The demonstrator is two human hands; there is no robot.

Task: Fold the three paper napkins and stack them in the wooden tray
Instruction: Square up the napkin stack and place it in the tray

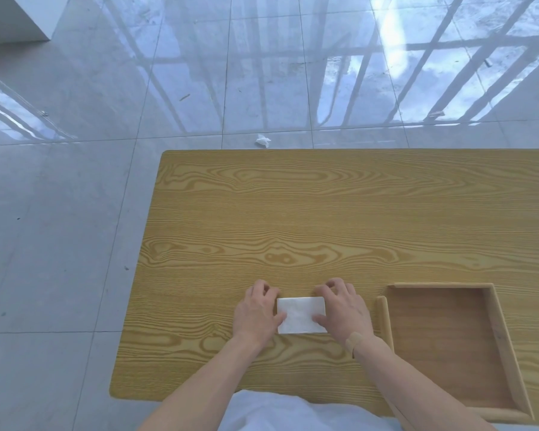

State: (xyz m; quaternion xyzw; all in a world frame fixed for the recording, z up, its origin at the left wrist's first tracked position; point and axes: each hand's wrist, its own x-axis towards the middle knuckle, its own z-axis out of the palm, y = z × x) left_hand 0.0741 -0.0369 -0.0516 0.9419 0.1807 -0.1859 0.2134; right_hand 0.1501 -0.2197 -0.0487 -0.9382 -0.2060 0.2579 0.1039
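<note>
Tray [492, 331] at lower right looks empty so nothing's stacked yet, and both hands, left hand [257, 309] and right hand [343, 309], pinch one white napkin [299, 315] on the desk [293, 213] mid-fold; the other two I can't spot.

White napkin [301, 315], plain, faintly mottled. Table [293, 213] in yellow-ochre wood print, with bold darker brown grain running in long wavy lines and oval swirls. Tray [383, 321] in paler tan wood, floor a warmer reddish brown with fine straight grain. Floor [59, 228] of pale grey tiles, lightly speckled, with thin darker grout lines; farther off, glossy blue-white reflections crossed by grey bars. White crumpled scrap [262, 140] on the grey tile. Beige plaster [357, 340] at the right wrist. Light blue-white cloth [262, 412] at the bottom edge.
</note>
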